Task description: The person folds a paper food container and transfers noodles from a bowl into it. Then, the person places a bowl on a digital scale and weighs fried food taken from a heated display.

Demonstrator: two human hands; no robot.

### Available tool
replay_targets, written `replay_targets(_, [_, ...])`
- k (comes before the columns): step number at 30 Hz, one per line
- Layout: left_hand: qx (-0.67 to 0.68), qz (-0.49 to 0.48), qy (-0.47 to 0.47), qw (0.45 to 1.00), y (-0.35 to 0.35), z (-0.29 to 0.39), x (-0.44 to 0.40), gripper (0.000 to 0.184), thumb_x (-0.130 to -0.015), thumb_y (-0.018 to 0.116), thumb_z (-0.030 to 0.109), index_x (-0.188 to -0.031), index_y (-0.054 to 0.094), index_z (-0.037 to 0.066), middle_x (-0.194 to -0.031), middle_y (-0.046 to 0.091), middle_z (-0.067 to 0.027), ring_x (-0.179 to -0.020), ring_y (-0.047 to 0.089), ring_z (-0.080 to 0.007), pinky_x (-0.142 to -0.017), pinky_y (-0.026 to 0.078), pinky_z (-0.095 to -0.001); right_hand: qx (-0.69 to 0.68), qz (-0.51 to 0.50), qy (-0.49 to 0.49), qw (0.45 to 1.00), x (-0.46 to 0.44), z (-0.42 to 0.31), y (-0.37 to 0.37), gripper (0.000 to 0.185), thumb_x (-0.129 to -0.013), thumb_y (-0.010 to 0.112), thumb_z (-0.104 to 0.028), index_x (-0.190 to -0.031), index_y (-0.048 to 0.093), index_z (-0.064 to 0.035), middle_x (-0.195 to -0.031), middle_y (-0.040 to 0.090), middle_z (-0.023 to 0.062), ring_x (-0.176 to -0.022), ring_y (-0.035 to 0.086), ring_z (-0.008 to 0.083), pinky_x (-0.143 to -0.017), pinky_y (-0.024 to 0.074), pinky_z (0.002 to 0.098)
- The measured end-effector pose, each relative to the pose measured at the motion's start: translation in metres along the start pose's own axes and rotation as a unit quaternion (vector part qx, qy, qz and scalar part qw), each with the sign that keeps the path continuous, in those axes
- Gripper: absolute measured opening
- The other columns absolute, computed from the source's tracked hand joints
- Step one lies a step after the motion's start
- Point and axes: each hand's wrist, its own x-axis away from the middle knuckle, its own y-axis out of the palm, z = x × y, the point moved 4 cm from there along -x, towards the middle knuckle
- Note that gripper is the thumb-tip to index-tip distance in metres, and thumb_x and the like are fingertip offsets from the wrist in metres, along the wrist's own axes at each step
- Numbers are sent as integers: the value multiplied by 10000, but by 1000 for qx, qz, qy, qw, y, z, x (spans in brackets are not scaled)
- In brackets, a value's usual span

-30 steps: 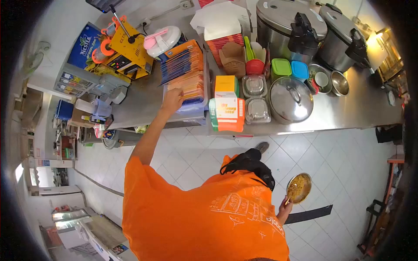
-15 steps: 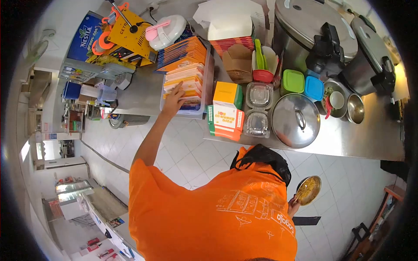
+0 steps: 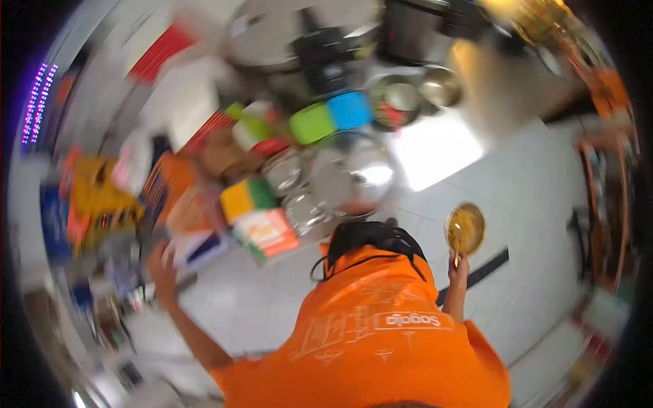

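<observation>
My left hand [image 3: 162, 264] is smeared by motion beside the bin of upright packets [image 3: 190, 216], at its lower left; its fingers cannot be made out. Out to the right, my right hand [image 3: 459, 266] grips the near edge of a round metal bowl [image 3: 466, 230] with yellowish food in it. A thin light-coloured utensil handle shows at that hand. A yellow, green and white carton [image 3: 265, 228], blurred, stands right of the packets, next to clear plastic containers [image 3: 304, 210].
Along the counter are a large round metal lid [image 3: 352, 178], a green-lidded box [image 3: 313, 124], a blue-lidded box [image 3: 349, 110], small metal bowls [image 3: 441, 87] and big pots [image 3: 408, 34]. A yellow machine [image 3: 102, 194] stands at the left. A shelf rack [image 3: 609, 197] is at the right.
The view has swung, tilting the counter. My left hand has come off the packets to the bin's lower left. My right hand still holds the bowl.
</observation>
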Motion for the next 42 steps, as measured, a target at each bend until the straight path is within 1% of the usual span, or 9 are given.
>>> replay_targets(4, [-77,-61,-123,988,-118,89,3,576,-1001,635,272,-1450,488,-59,-1415,539,-298,-1305,514,-405,-1110,393,-456,-22,41,-5,999,14,-44,10,235,-950,620,-83,-1123,619,76,-1020,690,152,-816,701,206,-663,601,265])
replay_targets(7, [247,33,35,968,-130,79,0,498,-1007,619,235,-1380,500,-73,-1290,611,-192,-1141,604,-286,-1004,463,-405,18,14,-41,999,19,-79,24,239,-960,589,-115,-1119,639,57,-959,709,130,-788,698,190,-653,587,280])
replay_targets(9, [124,100,90,983,-161,196,17,591,-944,710,456,-1402,620,93,-1200,703,-210,-883,714,-254,-829,589,-326,15,-10,-60,998,21,-114,38,249,-958,581,-123,-1130,648,45,-959,712,126,-782,697,190,-663,587,298])
replay_targets(16, [406,252,126,870,-22,352,-27,547,-992,614,187,-1441,440,-74,-1398,548,-200,-1253,556,-290,-1064,444,-390,80,-116,-36,989,-86,-270,112,256,-943,575,-98,-1145,667,30,-1073,709,133,-832,718,248,-674,619,355])
replay_targets(19, [746,90,9,660,67,508,7,731,-842,631,-54,-1518,358,-10,-1482,475,-202,-1372,466,-372,-1137,406,-542,76,-123,-39,989,-155,-320,145,248,-926,629,-56,-1115,657,101,-996,718,189,-676,725,257,-557,652,354])
replay_targets(23, [865,-190,-47,462,187,660,53,792,-737,646,-62,-1488,403,10,-1462,501,-227,-1354,491,-410,-1121,417,-566,123,-154,-61,978,-228,-393,197,240,-908,624,-52,-1081,656,111,-930,721,185,-660,726,248,-550,664,339])
replay_targets(31, [713,-577,64,393,222,917,97,662,-799,676,180,-1386,477,-55,-1358,571,-211,-1241,571,-347,-989,497,-469,75,-178,-33,980,-363,-502,289,311,-894,698,-125,-1156,704,43,-968,727,143,-741,746,250,-555,660,320])
replay_targets(37, [599,-687,209,354,253,1107,40,599,-798,695,171,-1324,505,-45,-1283,584,-174,-1180,580,-298,-955,495,-426,13,-182,-29,983,-489,-612,356,570,-939,720,-256,-1439,514,-73,-1229,659,172,-772,742,303,-587,665,377])
replay_targets(42, [543,-718,309,307,235,1230,-4,548,-797,710,164,-1273,529,-37,-1221,594,-144,-1129,587,-257,-926,493,-390,35,-244,3,969,-526,-700,356,493,-991,650,-342,-1375,511,-66,-1287,598,182,-937,709,315,-754,656,442])
